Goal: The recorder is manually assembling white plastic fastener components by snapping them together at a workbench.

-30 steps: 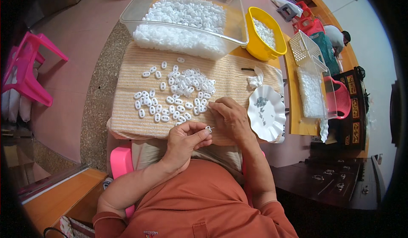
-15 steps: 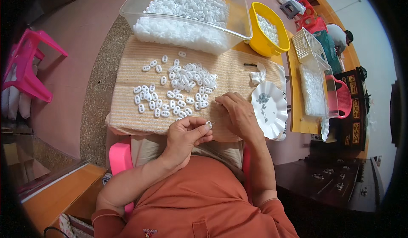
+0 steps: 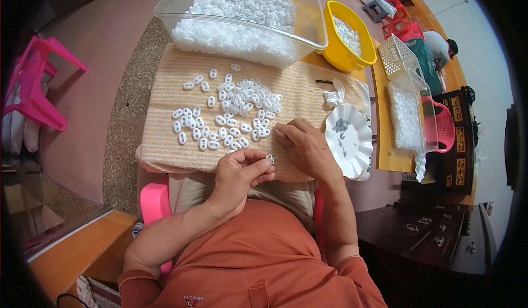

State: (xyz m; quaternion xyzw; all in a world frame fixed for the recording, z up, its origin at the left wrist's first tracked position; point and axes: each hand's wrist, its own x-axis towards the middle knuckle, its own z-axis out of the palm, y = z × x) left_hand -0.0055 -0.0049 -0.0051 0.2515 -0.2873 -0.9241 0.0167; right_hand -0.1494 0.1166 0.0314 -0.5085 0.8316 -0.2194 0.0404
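The left hand (image 3: 241,171), fingers curled, pinches a small white piece (image 3: 269,158) whose thin pin (image 3: 275,157) points right, toward the nearby, loosely bent right hand (image 3: 307,149), whose hold on anything I cannot tell.

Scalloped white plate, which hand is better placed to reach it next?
Probably your right hand: it is near the plate, while your left hand is farther away, holding a small piece.

The left hand (image 3: 242,170) half hid a small white piece (image 3: 270,158)! The top edge chopped the clear bin (image 3: 302,49); grey bits (image 3: 341,125) were too tiny to identify.
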